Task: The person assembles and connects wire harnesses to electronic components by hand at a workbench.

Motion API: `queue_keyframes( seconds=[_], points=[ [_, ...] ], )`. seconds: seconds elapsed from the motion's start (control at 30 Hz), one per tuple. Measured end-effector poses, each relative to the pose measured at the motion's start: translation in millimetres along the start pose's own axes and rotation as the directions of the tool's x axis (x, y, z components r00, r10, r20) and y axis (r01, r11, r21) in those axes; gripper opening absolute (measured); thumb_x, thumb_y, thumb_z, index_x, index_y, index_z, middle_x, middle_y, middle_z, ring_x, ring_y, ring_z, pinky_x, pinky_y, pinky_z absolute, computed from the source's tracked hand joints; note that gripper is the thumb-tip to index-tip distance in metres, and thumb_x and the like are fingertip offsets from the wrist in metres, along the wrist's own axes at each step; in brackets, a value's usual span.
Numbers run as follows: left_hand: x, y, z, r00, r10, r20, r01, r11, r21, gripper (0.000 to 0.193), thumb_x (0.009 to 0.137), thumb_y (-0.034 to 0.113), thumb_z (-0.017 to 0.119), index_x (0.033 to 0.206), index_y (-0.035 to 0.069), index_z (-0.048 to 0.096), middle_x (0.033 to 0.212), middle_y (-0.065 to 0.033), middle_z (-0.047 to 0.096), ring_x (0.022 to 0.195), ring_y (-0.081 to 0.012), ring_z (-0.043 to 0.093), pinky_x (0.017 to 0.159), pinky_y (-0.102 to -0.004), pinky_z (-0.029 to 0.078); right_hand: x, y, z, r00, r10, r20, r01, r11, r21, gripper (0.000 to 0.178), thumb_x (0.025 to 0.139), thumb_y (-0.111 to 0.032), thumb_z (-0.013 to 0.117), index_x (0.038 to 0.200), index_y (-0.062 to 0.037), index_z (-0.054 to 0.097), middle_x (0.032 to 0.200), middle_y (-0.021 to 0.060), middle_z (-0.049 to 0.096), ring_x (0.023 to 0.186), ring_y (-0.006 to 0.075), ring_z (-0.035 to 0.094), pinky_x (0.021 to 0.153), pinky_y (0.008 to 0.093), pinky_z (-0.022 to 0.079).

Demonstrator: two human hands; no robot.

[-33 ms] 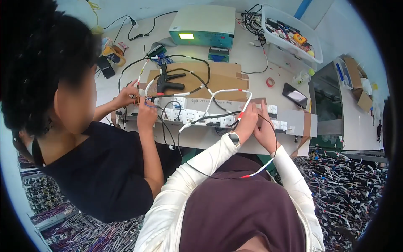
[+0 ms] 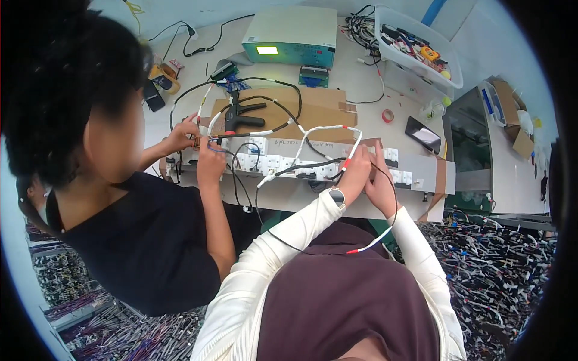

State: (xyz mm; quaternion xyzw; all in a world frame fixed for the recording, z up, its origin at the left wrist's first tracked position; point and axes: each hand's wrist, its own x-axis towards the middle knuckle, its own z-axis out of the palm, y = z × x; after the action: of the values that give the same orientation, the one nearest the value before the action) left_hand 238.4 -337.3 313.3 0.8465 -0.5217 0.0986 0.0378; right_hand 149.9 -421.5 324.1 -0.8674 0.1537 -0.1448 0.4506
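Note:
My left hand (image 2: 356, 171), a watch (image 2: 336, 197) at its wrist, and my right hand (image 2: 380, 185) meet over the right part of a long test board (image 2: 436, 174). Their fingers are closed close together by the white sockets (image 2: 391, 155); what they hold is hidden. A cable harness (image 2: 330, 128), wrapped in black, white and red, runs down beside my left hand. From near my right hand, a thin black branch loops past my forearm to a white-and-red end (image 2: 361, 249) before my chest. At the board's left end, a co-worker's two hands (image 2: 211, 159) work on wires.
A black clamp tool (image 2: 244, 122) lies on cardboard (image 2: 322, 108). Behind stands a tester box (image 2: 290, 39) with a lit screen. A clear bin (image 2: 454, 66) of parts, red tape (image 2: 388, 116) and a phone (image 2: 423, 135) are right. Cable bundles (image 2: 487, 277) hang below.
The co-worker's head has shifted slightly to the right. My hands and the harness stay almost in place.

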Motion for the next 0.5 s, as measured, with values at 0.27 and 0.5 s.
queue_keyframes(
  seconds=[0.27,0.5],
  points=[
    [-1,1,34,0.999,0.004,0.050,-0.009,0.995,0.100,0.045,0.079,0.007,0.061,0.122,-0.008,0.064,0.126,-0.0167,0.059,0.115,-0.0281,0.052,0.106,-0.0330,0.042,-20,-17,2,0.952,-0.214,-0.218,0.109,0.905,-0.412,0.081,0.079,0.003,0.064,0.153,0.0011,0.030,0.145,0.0220,0.050,0.133,0.0415,0.045,0.111,0.0455,0.038],
    [0,-5,61,0.979,-0.126,-0.162,0.116,0.991,-0.070,0.037,0.075,-0.002,0.067,0.112,-0.006,0.064,0.105,-0.0172,0.061,0.099,-0.0301,0.064,0.081,-0.0310,0.057,-21,-5,-11,0.948,-0.252,-0.195,0.186,0.934,-0.304,0.058,0.081,0.003,0.064,0.138,-0.0020,0.051,0.123,0.0183,0.061,0.118,0.0364,0.057,0.104,0.0408,0.044]
  ],
)
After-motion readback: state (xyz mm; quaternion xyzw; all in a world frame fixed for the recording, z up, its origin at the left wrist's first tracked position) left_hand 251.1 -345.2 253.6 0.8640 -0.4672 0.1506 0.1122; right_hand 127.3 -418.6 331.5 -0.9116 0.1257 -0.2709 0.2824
